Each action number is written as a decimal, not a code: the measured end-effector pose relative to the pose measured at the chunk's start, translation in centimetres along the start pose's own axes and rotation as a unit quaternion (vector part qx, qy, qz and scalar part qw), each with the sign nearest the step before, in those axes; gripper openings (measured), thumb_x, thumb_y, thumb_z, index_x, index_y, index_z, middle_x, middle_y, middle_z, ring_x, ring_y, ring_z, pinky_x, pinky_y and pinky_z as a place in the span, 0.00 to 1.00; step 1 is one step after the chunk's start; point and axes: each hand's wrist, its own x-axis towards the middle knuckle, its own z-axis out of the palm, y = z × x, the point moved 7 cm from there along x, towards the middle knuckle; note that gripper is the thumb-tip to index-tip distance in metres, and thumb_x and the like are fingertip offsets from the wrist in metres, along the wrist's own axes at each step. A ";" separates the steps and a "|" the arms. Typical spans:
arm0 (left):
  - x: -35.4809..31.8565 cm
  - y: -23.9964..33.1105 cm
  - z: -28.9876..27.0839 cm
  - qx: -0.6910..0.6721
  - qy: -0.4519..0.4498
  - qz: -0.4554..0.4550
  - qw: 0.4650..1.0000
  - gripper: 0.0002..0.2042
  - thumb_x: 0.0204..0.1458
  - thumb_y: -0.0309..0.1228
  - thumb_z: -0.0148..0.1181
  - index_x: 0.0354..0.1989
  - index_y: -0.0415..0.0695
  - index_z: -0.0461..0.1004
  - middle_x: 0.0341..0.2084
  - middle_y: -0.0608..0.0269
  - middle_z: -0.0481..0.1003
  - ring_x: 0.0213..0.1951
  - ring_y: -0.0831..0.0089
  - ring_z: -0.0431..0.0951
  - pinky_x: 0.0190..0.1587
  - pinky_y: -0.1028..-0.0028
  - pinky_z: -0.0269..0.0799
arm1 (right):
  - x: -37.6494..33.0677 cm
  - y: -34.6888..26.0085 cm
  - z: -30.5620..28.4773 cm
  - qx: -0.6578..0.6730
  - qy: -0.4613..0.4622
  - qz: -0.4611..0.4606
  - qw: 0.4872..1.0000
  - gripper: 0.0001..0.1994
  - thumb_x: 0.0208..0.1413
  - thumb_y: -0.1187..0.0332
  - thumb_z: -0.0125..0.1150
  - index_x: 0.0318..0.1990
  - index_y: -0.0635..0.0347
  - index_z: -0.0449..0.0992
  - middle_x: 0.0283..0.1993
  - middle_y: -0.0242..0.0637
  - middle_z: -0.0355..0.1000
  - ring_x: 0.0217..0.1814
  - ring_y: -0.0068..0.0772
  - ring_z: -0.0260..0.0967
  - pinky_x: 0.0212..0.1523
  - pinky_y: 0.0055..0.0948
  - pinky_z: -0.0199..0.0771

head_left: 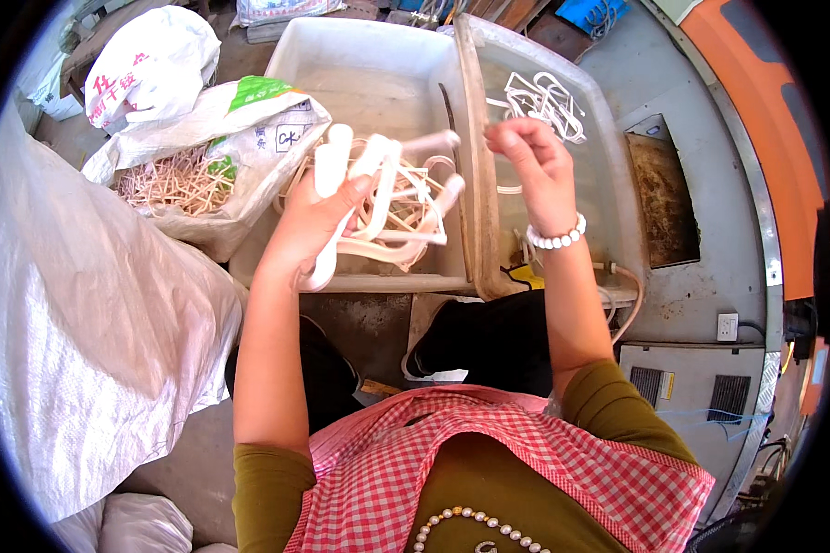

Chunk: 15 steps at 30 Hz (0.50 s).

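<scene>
My left hand (315,221) grips a bunch of white plastic hangers (392,198) over the left cream plastic tub (360,64). My right hand (530,166) hovers above the rim between the two tubs, fingers curled and pinched, a white bead bracelet (555,238) on its wrist; whether it holds anything is unclear. A few white hangers (544,101) lie in the right tub (618,184).
An open woven sack (240,147) of pale small plastic pieces (180,180) sits left of the tubs. A large white sack (83,313) fills the left side. A grey machine top (701,276) with a rusty plate (662,198) lies right.
</scene>
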 end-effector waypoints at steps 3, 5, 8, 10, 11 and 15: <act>-0.1 0.5 -1.6 -0.050 0.057 0.003 0.997 0.16 0.52 0.40 0.63 0.39 0.42 0.67 0.25 0.68 0.68 0.20 0.81 0.66 0.21 0.82 0.62 | -2.1 5.0 -0.3 -0.047 0.022 0.119 0.992 0.15 0.57 0.69 0.59 0.51 0.64 0.69 0.47 0.34 0.71 0.48 0.23 0.68 0.51 0.27 0.70; -0.2 0.7 -1.8 -0.101 0.049 0.004 0.994 0.16 0.53 0.40 0.63 0.39 0.44 0.66 0.24 0.66 0.68 0.19 0.80 0.66 0.18 0.82 0.60 | -4.1 8.8 1.7 -0.040 -0.039 0.204 0.977 0.23 0.57 0.69 0.58 0.60 0.63 0.63 0.56 0.37 0.67 0.58 0.27 0.64 0.57 0.29 0.66; -0.4 0.8 -1.4 -0.177 0.010 -0.010 0.984 0.14 0.55 0.39 0.60 0.41 0.46 0.64 0.24 0.66 0.68 0.19 0.81 0.65 0.18 0.81 0.60 | -6.6 10.9 5.4 0.208 -0.153 0.213 0.942 0.25 0.58 0.66 0.56 0.62 0.61 0.60 0.61 0.39 0.63 0.63 0.33 0.61 0.63 0.35 0.59; -0.5 1.1 -1.8 -0.210 0.022 0.003 0.977 0.13 0.56 0.39 0.59 0.41 0.46 0.64 0.24 0.67 0.67 0.19 0.82 0.64 0.18 0.82 0.60 | -7.5 11.1 6.5 0.371 -0.183 0.250 0.876 0.25 0.58 0.64 0.55 0.62 0.60 0.61 0.62 0.39 0.63 0.63 0.35 0.61 0.64 0.36 0.58; -0.5 1.2 -2.1 -0.229 0.024 0.011 0.973 0.13 0.56 0.39 0.58 0.41 0.46 0.64 0.23 0.68 0.66 0.19 0.82 0.64 0.18 0.83 0.59 | -7.7 10.9 6.5 0.389 -0.178 0.253 0.868 0.26 0.58 0.62 0.54 0.62 0.60 0.60 0.62 0.40 0.63 0.64 0.37 0.60 0.64 0.37 0.59; 0.0 1.2 -2.9 -0.281 0.019 0.020 0.959 0.14 0.59 0.40 0.54 0.45 0.45 0.66 0.22 0.70 0.64 0.20 0.84 0.62 0.19 0.85 0.59 | -7.9 9.4 6.1 0.383 -0.177 0.268 0.866 0.26 0.61 0.58 0.51 0.62 0.61 0.60 0.61 0.39 0.64 0.62 0.34 0.62 0.62 0.39 0.60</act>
